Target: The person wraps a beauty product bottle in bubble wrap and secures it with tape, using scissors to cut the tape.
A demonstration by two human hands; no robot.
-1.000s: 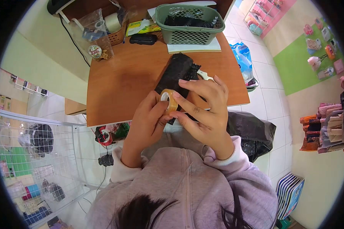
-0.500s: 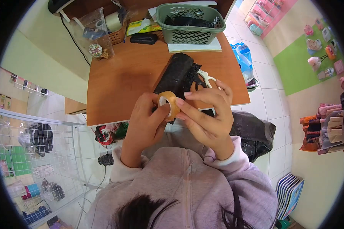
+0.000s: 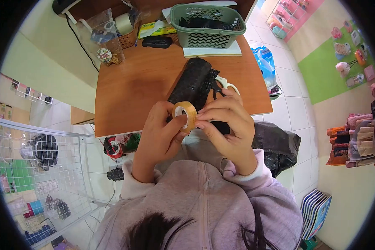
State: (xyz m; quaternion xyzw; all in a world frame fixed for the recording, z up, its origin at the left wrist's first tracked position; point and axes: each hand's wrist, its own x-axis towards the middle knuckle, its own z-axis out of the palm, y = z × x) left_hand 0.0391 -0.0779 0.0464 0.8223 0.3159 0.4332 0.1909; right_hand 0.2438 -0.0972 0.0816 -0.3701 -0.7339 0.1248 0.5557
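Tape roll (image 3: 191,115), amber and glossy around a pale inner ring, is held up between the two hands at the desk's front edge, its round opening partly showing and partly covered by a thumb. From where I stand, it overlaps the near end of a black package, but I can't tell whether the two touch. The left hand (image 3: 159,131) has a closed grip on the roll, thumb pressed into the opening and the other fingers curled behind the far side. The right hand (image 3: 234,121) comes in from the other side, fingers bent and drawn together towards the thumb, the tips right at the roll's outer edge; whether they pinch a loose end of tape, I can't tell. Just beyond lies the black package (image 3: 191,80), slanting across the wooden desk (image 3: 127,100), its wrapping dark and crinkled. Beside it are scissors (image 3: 221,80) with a white and a black handle, partly hidden by the right hand. Farther back a green basket (image 3: 207,41) with something black inside sits over white paper (image 3: 214,52), and to its left are a black case (image 3: 156,42), a yellow packet (image 3: 166,30) and a brown woven basket (image 3: 128,40). Down on the tiled floor, past the right forearm, slumps a big black bag (image 3: 279,143).
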